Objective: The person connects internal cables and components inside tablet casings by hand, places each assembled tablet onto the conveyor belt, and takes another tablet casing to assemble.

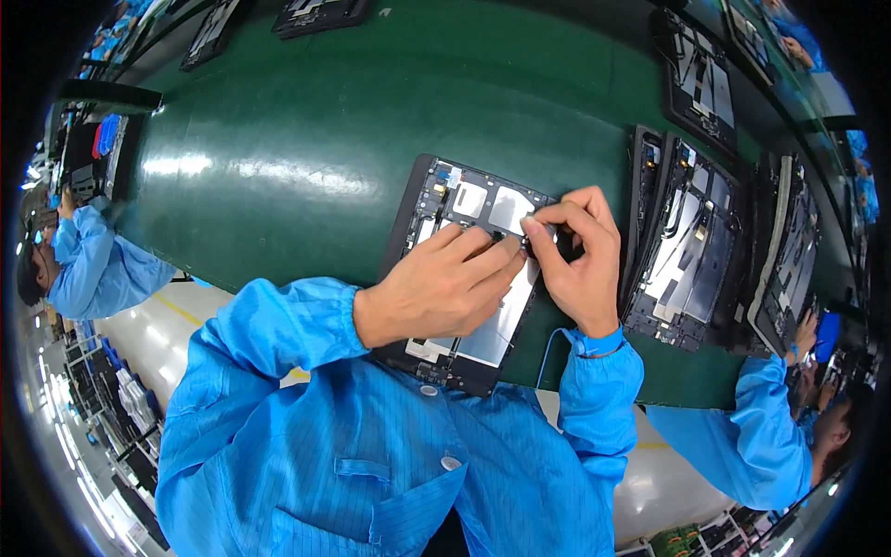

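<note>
A blue smock (371, 464) fills the lower view, its sleeves leading up to both hands. The left hand (441, 288) is laid flat over the middle of an opened tablet (464, 269), fingers stretched toward the right edge. The right hand (575, 260) is curled beside it, thumb and forefinger pinched on a small dark part (548, 243) at that edge; what the part is cannot be told. The two hands are brought together, fingertips almost touching. The tablet is laid on a green belt (325, 139), near its front edge. More opened tablets (687, 241) are stacked just to the right. A co-worker's sleeve (761, 427) is seen beyond them, and another person (83, 260) far left
</note>
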A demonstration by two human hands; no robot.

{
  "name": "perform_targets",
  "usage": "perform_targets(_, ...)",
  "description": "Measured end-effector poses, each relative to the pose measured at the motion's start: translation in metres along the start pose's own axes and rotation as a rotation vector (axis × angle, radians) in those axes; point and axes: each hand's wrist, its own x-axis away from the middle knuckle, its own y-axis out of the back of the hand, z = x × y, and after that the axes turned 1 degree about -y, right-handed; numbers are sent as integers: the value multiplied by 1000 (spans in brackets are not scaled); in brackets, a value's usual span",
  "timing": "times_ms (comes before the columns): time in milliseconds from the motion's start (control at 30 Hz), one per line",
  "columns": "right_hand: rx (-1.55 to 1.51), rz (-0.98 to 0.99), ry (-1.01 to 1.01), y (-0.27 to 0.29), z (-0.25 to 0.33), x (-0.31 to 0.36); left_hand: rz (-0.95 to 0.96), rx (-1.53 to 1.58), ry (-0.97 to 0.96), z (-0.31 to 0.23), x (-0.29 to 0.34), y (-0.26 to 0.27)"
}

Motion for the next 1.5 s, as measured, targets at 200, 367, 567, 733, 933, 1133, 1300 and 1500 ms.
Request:
perform_targets(200,-62,30,-104,-1,-4,-6,-11,44,-159,15,-4,0)
perform_targets(367,-81,18,-107,-1,-3,-5,-14,73,-185,19,-5,-1)
perform_targets(567,-244,16,-173,0,-11,-1,-2,92,-150,19,-2,-4)
perform_targets(733,-236,2,-218,-4,-11,-1,10,88,-168,19,-4,-1)
perform_targets(933,-85,16,-175,0,-5,-7,2,15,-270,30,-16,3)
perform_targets(1133,-170,55,-307,9,5,12,-10,35,-330,41,-19,-1)
perform_targets(1300,-346,141,-427,12,7,26,-46,100,-293,41,-16,-5)
perform_targets(1500,-403,218,-479,17,6,20,-60,143,-251,42,-18,-5)
